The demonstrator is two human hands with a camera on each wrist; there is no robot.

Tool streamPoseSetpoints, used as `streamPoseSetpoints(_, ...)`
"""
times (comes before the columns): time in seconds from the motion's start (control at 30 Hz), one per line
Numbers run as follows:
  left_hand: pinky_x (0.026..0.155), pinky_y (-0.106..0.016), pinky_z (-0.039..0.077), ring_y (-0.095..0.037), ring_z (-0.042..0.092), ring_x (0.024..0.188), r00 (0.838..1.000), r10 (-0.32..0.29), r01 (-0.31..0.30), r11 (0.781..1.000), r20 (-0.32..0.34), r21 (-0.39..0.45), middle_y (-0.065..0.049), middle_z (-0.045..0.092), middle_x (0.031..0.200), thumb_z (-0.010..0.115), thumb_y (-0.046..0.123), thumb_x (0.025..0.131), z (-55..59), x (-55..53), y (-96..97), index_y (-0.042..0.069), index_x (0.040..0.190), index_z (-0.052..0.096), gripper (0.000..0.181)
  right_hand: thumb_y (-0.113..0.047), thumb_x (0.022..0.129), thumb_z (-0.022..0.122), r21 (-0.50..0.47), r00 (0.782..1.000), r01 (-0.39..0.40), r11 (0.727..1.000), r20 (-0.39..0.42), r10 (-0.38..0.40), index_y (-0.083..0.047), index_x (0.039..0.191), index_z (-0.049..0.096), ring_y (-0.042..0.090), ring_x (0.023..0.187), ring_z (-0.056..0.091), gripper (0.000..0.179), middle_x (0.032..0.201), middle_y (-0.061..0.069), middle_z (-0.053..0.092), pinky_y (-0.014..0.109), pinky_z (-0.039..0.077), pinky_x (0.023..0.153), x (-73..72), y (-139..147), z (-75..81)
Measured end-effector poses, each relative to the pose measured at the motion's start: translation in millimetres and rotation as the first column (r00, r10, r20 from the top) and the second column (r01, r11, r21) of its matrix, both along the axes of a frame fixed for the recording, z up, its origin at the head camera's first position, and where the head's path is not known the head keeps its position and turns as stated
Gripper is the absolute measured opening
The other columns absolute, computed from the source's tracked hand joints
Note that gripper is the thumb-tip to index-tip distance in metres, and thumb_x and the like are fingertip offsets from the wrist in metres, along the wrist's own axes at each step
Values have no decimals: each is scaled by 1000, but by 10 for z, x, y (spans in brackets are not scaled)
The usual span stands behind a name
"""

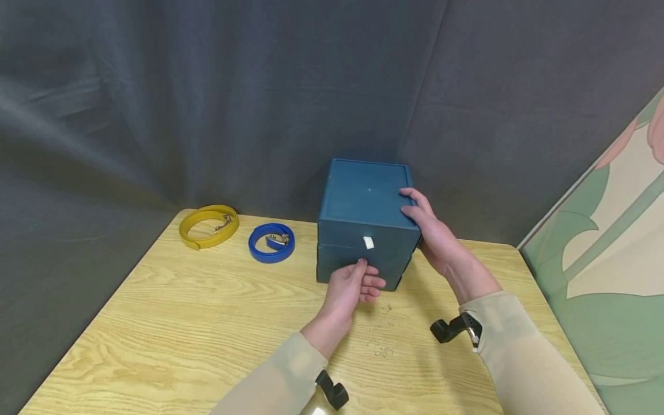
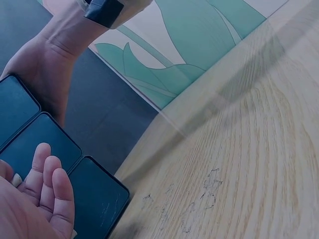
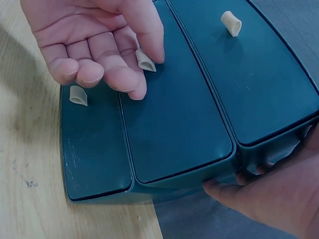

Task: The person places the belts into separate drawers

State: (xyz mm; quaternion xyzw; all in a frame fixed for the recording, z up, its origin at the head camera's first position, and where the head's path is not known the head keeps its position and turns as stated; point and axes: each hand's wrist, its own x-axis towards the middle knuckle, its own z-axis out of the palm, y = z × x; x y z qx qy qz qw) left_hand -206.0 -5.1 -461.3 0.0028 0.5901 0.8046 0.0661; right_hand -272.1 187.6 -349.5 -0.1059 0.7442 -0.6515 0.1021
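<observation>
The box (image 1: 365,193) stands on the tabletop (image 1: 207,337) near its back edge, directly in front of the person. It is dark blue-green, with three drawers stacked one above another, each bearing a small pale knob.

The left hand (image 1: 349,291) is at the front of the box. Its thumb and index finger grasp the middle knob (image 3: 145,61), which sits between their tips. The remaining fingers hang loosely bent in front of the bottom drawer (image 3: 94,149), their tips just beside the bottom knob (image 3: 78,95). The top knob (image 1: 369,242) is untouched, above the left fingers.

The right hand (image 1: 438,239) braces the right side of the box, its fingers spread and pressing rather than clenched. Two of them reach over the upper right edge onto the lid; others lie against the side wall, partly hidden.

Well to the left of both hands lie two coiled belts: the blue belt (image 1: 270,257), nearer the box, and the yellow belt (image 1: 212,240), farther left. A dark curtain (image 1: 233,115) hangs behind, and a leaf-patterned panel (image 1: 612,282) flanks the right.
</observation>
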Motion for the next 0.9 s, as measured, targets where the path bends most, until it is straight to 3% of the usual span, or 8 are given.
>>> streamPoseSetpoints(0.9,69,-27,58,-13,69,70,1000,-3,3,1000,-14,-29,-8,81,91,46,25,121,34,9,18,-4,111,74,41,-43,118,43,11,1000,1,1000,10,-1,-41,169,21,39,163,5,55,180,2,-12,65,14,130,11,-4,20)
